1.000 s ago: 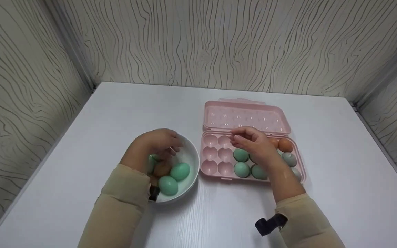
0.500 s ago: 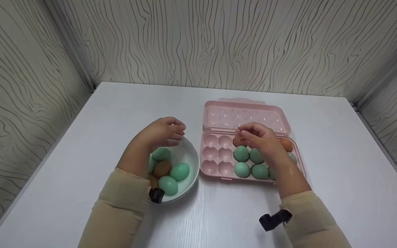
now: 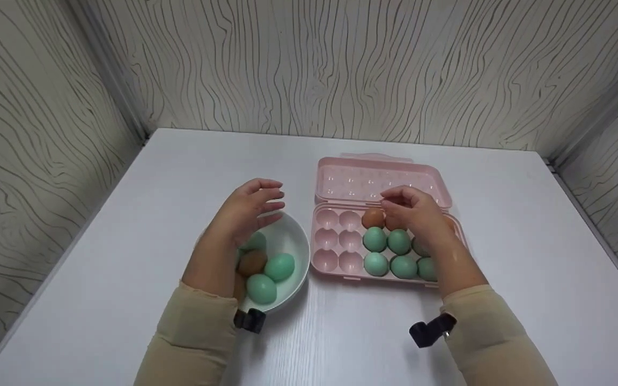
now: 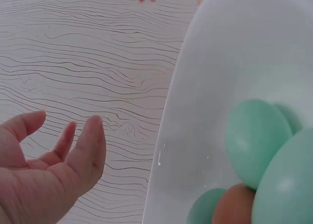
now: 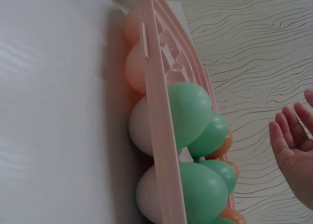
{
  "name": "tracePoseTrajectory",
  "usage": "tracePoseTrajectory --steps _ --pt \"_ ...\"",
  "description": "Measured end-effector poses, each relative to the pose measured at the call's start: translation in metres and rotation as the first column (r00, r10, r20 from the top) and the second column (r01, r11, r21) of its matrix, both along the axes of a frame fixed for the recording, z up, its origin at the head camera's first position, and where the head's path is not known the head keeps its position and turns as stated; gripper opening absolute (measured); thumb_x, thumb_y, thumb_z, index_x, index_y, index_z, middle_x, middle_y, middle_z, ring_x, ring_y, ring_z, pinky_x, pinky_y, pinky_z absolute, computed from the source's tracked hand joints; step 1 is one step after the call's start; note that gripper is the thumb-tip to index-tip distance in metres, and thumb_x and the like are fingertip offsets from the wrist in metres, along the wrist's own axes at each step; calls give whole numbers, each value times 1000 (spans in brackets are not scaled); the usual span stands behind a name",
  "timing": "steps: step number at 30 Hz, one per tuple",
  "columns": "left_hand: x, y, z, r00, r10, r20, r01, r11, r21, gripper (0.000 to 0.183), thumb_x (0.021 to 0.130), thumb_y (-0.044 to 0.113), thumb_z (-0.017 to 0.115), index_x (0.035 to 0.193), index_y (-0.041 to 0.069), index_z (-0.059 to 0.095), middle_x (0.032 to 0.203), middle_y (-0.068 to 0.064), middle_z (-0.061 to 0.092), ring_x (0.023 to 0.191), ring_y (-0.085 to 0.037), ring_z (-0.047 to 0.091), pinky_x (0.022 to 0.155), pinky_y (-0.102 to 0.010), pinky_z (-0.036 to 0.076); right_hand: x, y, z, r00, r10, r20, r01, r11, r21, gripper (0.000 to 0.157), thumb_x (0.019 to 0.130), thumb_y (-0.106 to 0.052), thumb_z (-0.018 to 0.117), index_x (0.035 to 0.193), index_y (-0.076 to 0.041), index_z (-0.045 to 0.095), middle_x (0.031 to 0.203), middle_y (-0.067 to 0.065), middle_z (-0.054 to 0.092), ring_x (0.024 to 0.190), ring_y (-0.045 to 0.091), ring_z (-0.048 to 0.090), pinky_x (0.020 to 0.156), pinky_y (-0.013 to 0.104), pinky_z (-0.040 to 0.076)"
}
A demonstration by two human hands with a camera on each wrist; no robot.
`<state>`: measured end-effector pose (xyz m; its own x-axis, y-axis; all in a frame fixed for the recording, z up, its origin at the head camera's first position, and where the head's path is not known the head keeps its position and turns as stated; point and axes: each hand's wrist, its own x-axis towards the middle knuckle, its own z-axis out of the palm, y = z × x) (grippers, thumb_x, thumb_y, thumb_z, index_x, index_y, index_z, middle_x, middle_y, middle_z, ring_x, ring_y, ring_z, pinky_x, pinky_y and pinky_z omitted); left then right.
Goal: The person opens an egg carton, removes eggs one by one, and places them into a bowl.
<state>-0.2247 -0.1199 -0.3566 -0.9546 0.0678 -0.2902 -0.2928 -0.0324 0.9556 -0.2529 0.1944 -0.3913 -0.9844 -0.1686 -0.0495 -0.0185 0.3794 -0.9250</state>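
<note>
My left hand (image 3: 247, 209) hovers over the far side of a white bowl (image 3: 299, 241), its fingers loosely spread with nothing between them. In the bowl lie green eggs (image 3: 279, 266) and brown eggs (image 3: 253, 262), some hidden behind the wrist. My right hand (image 3: 419, 212) is above the back row of a pink egg carton (image 3: 336, 275), fingers slightly bent and holding nothing. The carton's right part holds green eggs (image 3: 376, 264) in the front and middle rows and brown eggs (image 3: 373, 218) at the back; the arm covers some. Its two left columns of cups hold no eggs.
The carton's lid (image 3: 379, 179) lies folded back behind it. Both stand on a white table (image 3: 207, 161) with patterned walls (image 3: 309, 69) at the back and sides. A black camera mount (image 3: 432, 330) sticks out from the right sleeve.
My left hand has risen out of the bowl towards its far rim, its fingers spreading. My right hand has drifted right and back, uncovering brown and green eggs in the carton.
</note>
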Motion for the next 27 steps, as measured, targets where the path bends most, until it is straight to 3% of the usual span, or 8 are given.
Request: tracePoseTrajectory --steps 3,7,15,17,21,27 --pt "6 2 -3 999 44 9 -45 998 48 23 92 22 54 114 14 55 117 -7 55 106 -22 57 82 -28 51 -6 1 -2 1000 -20 -3 20 997 72 35 87 -33 62 116 -14 57 112 5 54 103 20 48 85 24 46" --pt "12 7 -10 997 74 20 -75 992 104 22 92 22 54 112 14 56 116 -7 56 107 -23 57 81 -28 51 -14 1 -6 999 -52 12 50 985 163 35 87 -34 61 117 -17 56 114 4 54 104 21 47 89 29 45" --pt "20 15 -23 998 61 20 -63 986 154 22 91 19 54 112 12 57 115 -9 57 106 -27 56 83 -32 51 -29 -9 -18 996 -83 23 71 944 323 35 88 -26 61 120 -15 53 116 7 53 107 25 48 96 39 41" --pt "21 17 -25 998 52 20 -54 988 144 22 91 20 54 112 12 57 114 -9 57 105 -27 56 82 -33 51 -31 -12 -22 999 -52 14 42 917 398 37 88 -25 61 122 -14 51 118 8 51 108 26 47 98 41 40" --pt "23 20 -29 999 31 18 -33 992 126 23 91 20 54 111 11 57 112 -10 57 102 -26 57 81 -34 52 -34 -17 -29 998 41 -46 -9 837 548 37 88 -24 61 121 -9 53 113 10 51 102 27 49 96 44 41" --pt "24 25 -33 1000 -1 9 -1 989 149 23 90 18 54 111 9 56 113 -14 55 99 -27 57 82 -35 52 -36 -21 -33 976 171 -137 -31 724 689 21 82 -15 62 100 -5 59 89 9 49 80 26 48 75 38 43"
